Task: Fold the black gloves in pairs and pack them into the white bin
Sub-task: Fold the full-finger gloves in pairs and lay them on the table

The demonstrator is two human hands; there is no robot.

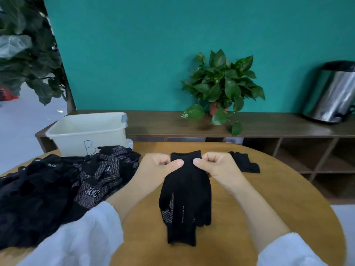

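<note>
Now, with left hand (pixel 157 166) and right hand (pixel 217 166) pinching the glove pair (pixel 187 192) cuff at twelve o'clock, fold evenly toward six.

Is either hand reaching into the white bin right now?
No: the left hand and right hand both pinch the cuff end of the black gloves on the table, with the white bin apart at far left.

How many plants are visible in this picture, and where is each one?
2. A potted plant stands on the wooden shelf against the teal wall, right of the white bin. A large-leaved plant fills the upper left corner; its pot is out of view.
</note>
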